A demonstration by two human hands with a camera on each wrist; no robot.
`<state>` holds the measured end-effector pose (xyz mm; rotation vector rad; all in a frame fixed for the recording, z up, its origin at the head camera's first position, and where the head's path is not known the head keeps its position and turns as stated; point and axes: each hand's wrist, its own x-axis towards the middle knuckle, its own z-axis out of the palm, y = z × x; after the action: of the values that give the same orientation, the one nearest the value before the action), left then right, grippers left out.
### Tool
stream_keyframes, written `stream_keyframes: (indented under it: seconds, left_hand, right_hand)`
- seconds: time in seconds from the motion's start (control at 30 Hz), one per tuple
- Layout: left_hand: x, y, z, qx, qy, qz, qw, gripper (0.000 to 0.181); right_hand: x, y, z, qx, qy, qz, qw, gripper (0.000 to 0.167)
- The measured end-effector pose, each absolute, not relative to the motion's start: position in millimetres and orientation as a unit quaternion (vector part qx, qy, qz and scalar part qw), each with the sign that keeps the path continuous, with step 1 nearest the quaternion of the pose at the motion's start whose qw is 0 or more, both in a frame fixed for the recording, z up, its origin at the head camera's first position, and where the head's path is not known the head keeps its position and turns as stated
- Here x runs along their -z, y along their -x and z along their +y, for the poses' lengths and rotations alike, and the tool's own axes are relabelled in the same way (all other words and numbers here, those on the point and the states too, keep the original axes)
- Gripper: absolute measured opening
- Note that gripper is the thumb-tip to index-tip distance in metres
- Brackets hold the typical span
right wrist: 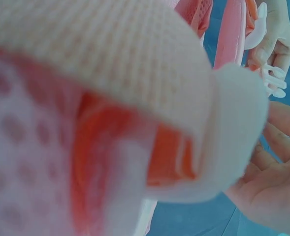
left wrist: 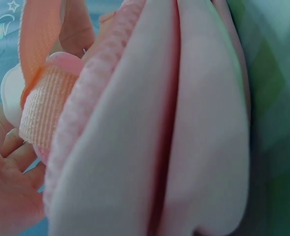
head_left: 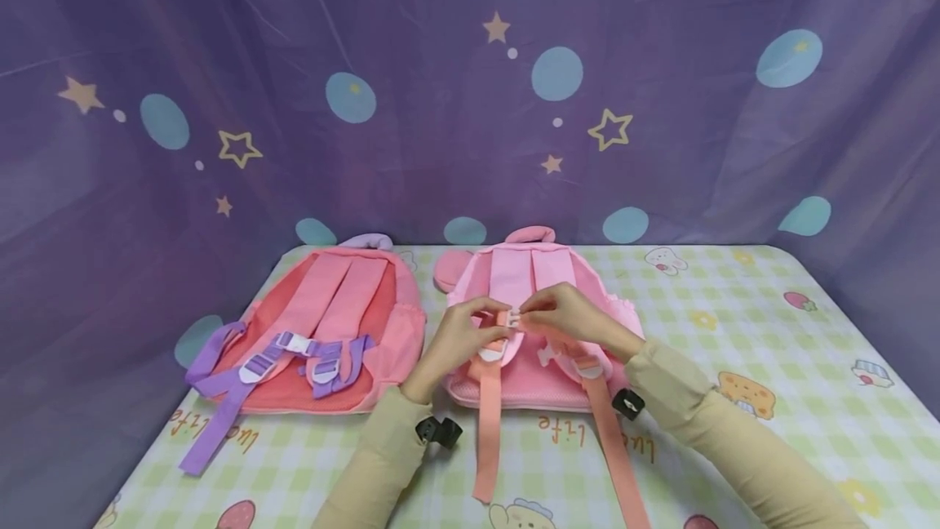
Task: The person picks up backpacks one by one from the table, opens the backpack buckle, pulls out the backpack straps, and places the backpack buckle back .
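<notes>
Over the right pack (head_left: 536, 386), left grip (head_left: 464, 335) is pinching the buckle (head_left: 512, 319), prongs (right wrist: 275, 82) pointing right toward right grip (head_left: 567, 315), whose hold isn't showing.

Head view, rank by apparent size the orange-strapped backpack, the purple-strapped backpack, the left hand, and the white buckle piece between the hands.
1. Orange-strapped backpack and purple-strapped backpack look alike, so unranked
2. Left hand
3. White buckle piece

Pronged buckle (right wrist: 273, 81) beyond peach strap (right wrist: 105, 59)
</notes>
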<state>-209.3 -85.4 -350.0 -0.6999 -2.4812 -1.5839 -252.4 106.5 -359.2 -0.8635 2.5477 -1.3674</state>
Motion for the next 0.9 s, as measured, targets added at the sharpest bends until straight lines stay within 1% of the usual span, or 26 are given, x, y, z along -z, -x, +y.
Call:
stream_keyframes:
  seconds: [0.23,0.37,0.6,0.7,0.9]
  left_hand:
    - [348,208,-85,0.538,0.221,-0.811,0.059,0.025]
    - [349,209,-85,0.539,0.218,-0.811,0.064,0.025]
    - [380,229,-90,0.526,0.211,-0.821,0.072,0.026]
    - [382,229,-90,0.523,0.214,-0.822,0.072,0.026]
    - [381,230,-88,0.519,0.217,-0.823,0.076,0.026]
  right_hand:
    - [362,253,112,0.451,0.262,0.849,0.082,0.018]
    - [362,255,113,0.447,0.26,0.852,0.08,0.017]
    - [363,255,113,0.459,0.236,0.852,0.09,0.016]
    - [363,254,113,0.463,0.23,0.851,0.097,0.017]
    - [361,254,112,0.469,0.233,0.847,0.09,0.016]
